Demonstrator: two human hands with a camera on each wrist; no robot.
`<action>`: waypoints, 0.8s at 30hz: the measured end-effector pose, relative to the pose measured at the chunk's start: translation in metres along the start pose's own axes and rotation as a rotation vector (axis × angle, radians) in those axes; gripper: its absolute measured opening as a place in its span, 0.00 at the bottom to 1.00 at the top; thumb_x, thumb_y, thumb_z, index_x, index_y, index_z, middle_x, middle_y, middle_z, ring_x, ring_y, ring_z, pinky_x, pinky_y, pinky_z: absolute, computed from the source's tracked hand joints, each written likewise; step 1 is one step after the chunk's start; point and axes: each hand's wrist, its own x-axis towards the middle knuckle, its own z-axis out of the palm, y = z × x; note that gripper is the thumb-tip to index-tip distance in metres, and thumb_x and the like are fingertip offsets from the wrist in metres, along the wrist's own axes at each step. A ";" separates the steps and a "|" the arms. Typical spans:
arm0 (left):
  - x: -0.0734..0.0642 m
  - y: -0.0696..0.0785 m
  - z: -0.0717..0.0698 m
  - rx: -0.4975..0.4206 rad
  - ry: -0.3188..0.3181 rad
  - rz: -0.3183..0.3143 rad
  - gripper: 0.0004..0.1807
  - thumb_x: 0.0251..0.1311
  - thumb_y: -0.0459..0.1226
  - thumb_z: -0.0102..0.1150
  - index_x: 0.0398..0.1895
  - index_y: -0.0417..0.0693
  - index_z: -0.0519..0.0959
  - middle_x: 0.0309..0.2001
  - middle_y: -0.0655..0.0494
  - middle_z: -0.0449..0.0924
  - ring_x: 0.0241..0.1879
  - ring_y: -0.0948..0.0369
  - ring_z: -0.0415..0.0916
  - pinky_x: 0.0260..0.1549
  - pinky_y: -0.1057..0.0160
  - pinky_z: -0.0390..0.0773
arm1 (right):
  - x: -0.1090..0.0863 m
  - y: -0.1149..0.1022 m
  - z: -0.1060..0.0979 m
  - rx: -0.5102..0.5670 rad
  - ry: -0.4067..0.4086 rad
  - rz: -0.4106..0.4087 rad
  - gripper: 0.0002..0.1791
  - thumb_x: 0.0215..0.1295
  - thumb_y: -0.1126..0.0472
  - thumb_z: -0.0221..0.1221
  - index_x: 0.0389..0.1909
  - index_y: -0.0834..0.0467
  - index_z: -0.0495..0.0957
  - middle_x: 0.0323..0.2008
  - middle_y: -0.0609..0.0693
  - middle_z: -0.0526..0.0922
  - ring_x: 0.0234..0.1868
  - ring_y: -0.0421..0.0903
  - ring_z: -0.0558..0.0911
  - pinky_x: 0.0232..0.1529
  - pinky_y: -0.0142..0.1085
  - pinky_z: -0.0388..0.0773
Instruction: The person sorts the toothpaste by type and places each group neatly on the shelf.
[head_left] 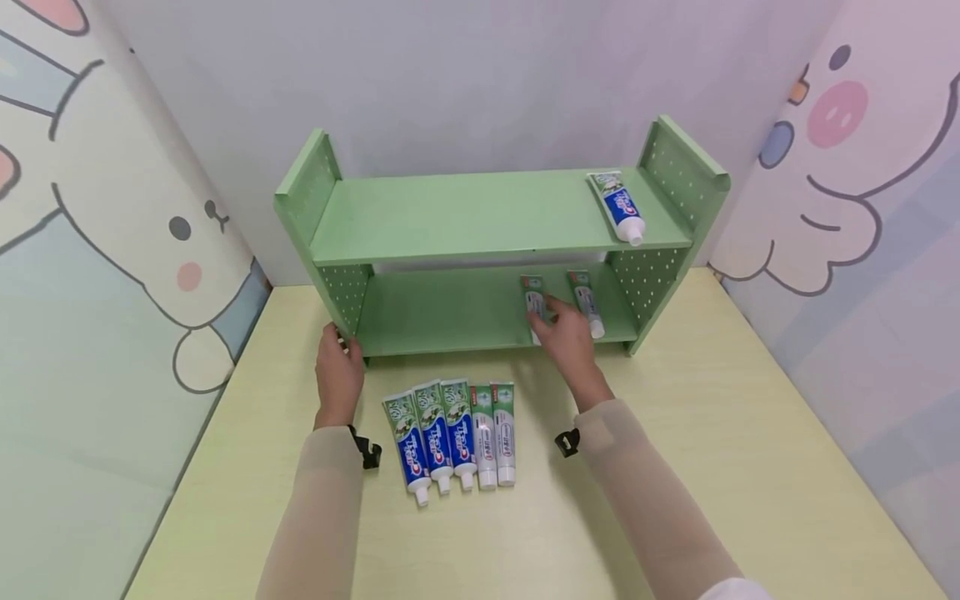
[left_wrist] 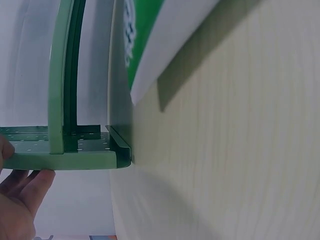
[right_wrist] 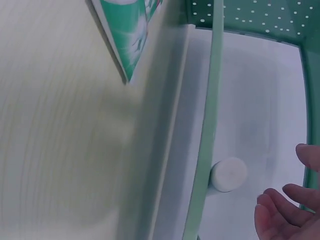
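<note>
My left hand (head_left: 339, 375) grips the left side panel of a green two-tier shelf (head_left: 480, 215) near its foot. In the left wrist view, its thumb and fingers lie on opposite sides of the panel edge. On the lower board, my right hand (head_left: 567, 342) hovers over a green and white toothpaste tube (head_left: 533, 292) that lies flat, cap forward. The right wrist view shows thumb and fingers spread apart, just above the tube's white cap (right_wrist: 229, 174). A similar toothpaste tube (head_left: 587, 305) lies to the right of that hand, by the perforated right panel.
A blue and green toothpaste tube (head_left: 618, 207) lies at the right of the upper board. Before the shelf, several tubes lie in a row on the pale wooden table (head_left: 697, 467): three blue-green ones (head_left: 435, 442) and two green-white ones (head_left: 504, 437). Cartoon-printed walls flank the table.
</note>
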 end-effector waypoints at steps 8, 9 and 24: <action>-0.001 0.000 -0.001 -0.009 0.005 0.009 0.23 0.75 0.39 0.41 0.67 0.37 0.60 0.58 0.38 0.69 0.55 0.43 0.72 0.41 0.47 0.80 | -0.012 -0.011 -0.007 0.025 -0.095 0.057 0.30 0.67 0.50 0.61 0.63 0.64 0.72 0.48 0.59 0.81 0.43 0.53 0.80 0.34 0.44 0.80; -0.001 0.000 -0.001 -0.011 0.003 0.007 0.23 0.75 0.39 0.41 0.67 0.37 0.60 0.59 0.38 0.69 0.55 0.43 0.72 0.41 0.47 0.80 | -0.014 -0.013 -0.007 0.024 -0.103 0.062 0.30 0.67 0.50 0.61 0.63 0.63 0.72 0.48 0.58 0.81 0.43 0.53 0.79 0.35 0.45 0.80; -0.002 0.002 -0.001 -0.001 0.000 0.003 0.23 0.75 0.39 0.42 0.67 0.37 0.60 0.58 0.38 0.69 0.54 0.43 0.72 0.41 0.47 0.80 | -0.030 -0.023 -0.005 -0.007 -0.133 0.043 0.28 0.66 0.52 0.62 0.62 0.63 0.73 0.45 0.58 0.82 0.42 0.52 0.81 0.37 0.44 0.81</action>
